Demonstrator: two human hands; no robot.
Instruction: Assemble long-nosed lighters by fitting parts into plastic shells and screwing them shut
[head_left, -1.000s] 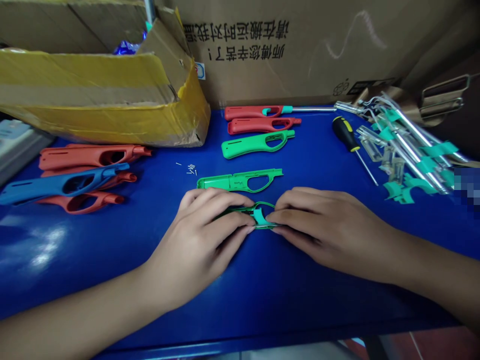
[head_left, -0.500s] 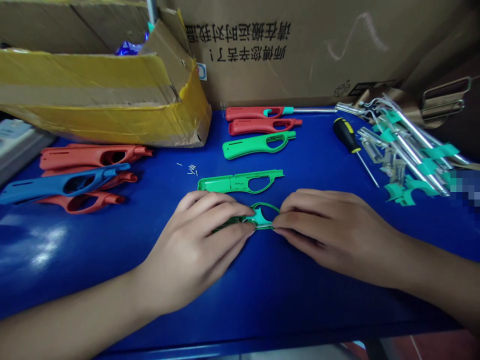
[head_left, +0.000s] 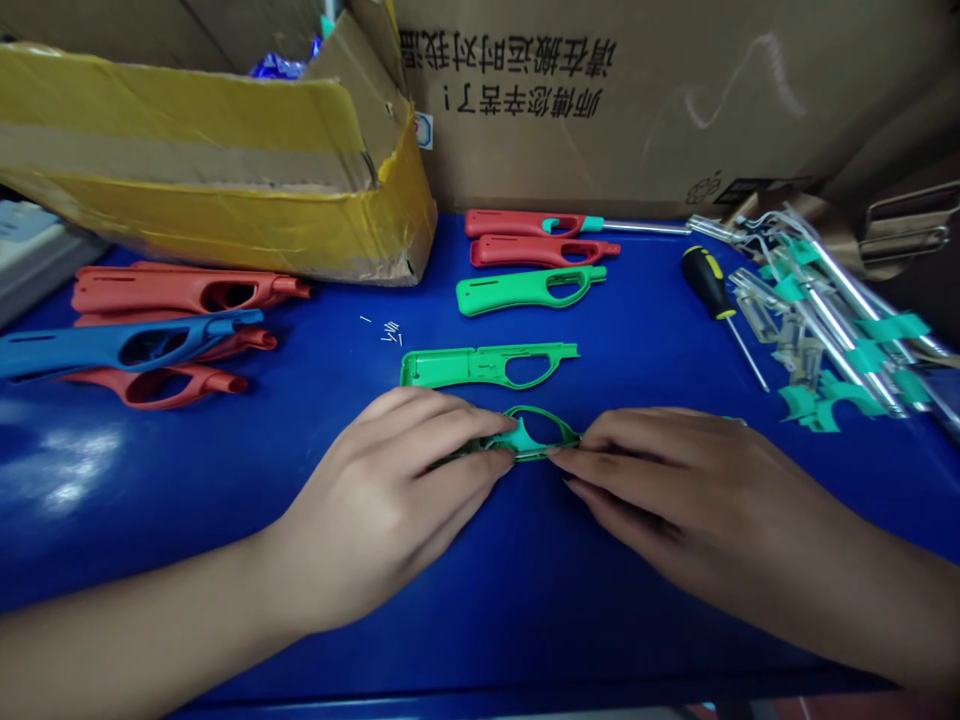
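The green plastic handle shell (head_left: 564, 436) with its teal trigger piece (head_left: 520, 438) is lying flat on the blue tabletop (head_left: 525, 600), just in front of a matching open green shell half (head_left: 487, 365). I'm pinning its rear under the flat fingers of my left hand (head_left: 390, 495) and pinching the front end with the fingertips of my right hand (head_left: 675, 495). I'm guessing steady, even pressure is helping that trigger sit square instead of popping out.

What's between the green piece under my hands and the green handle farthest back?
An open green shell half lies flat there, in the head view.
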